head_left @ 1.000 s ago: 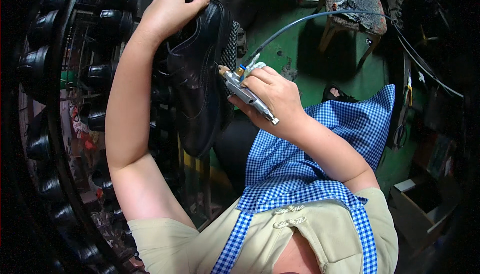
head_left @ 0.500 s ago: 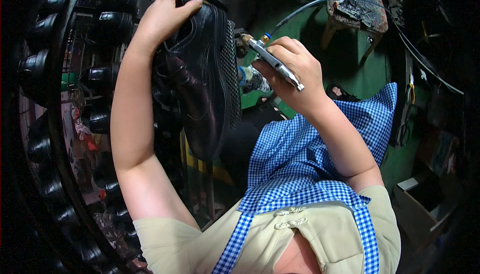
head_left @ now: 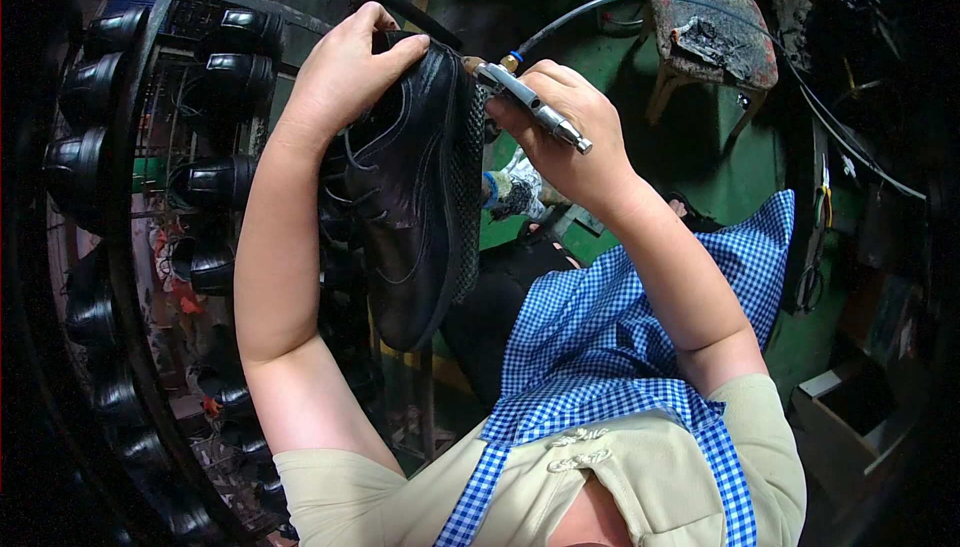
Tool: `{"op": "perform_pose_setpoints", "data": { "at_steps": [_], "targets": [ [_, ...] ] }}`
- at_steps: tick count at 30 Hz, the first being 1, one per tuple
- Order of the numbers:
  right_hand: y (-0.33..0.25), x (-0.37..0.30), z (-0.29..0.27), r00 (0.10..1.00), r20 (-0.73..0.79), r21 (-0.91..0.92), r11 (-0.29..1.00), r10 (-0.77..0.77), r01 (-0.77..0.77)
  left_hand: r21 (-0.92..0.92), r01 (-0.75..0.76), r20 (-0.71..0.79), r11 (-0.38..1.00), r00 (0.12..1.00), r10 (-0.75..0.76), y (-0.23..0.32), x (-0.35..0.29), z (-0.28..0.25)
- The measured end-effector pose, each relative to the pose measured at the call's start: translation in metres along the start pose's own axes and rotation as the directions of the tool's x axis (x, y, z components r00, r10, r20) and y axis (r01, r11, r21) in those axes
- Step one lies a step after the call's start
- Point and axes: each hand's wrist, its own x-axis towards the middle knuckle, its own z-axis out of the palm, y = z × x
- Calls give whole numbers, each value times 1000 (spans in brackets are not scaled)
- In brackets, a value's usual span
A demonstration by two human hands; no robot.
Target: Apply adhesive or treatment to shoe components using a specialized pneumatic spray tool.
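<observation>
My left hand [head_left: 348, 69] grips a black lace-up shoe [head_left: 415, 187] by the heel end of its collar, thumb bent over the rim. The shoe hangs toe down, its textured sole [head_left: 466, 182] facing right. In my right hand [head_left: 572, 137] is a silver spray gun [head_left: 533, 100] with a brass fitting, fingers wrapped round its body. The gun's nozzle end points left, close beside the shoe's heel; whether they touch I cannot tell. A thin air hose [head_left: 610, 5] runs from the fitting toward the upper right.
A metal rack [head_left: 128, 177] with several black shoes [head_left: 228, 77] on it stands along the left. Beyond my right hand is a stained stool [head_left: 712, 35], the hose passing over its seat. An open box [head_left: 850, 402] sits at the right, and a blue checked apron [head_left: 620, 307] covers my lap.
The spray gun has come left and slightly up, nearer the shoe's heel. The shoe appears a little lower and farther right, and the whole view has shifted somewhat.
</observation>
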Motion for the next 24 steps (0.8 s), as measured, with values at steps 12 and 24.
{"op": "perform_pose_setpoints", "data": {
  "at_steps": [12, 24],
  "targets": [
    [-3, 1, -3, 999, 47, -51, 998, 23, -20, 19, -51, -21, 999, 998, 52, 5, -2, 3],
    [-25, -26, -2, 993, 112, 63, 998, 23, -30, -3, 17, 20, 1000, 1000, -17, -14, 4, 0]
  ]
}}
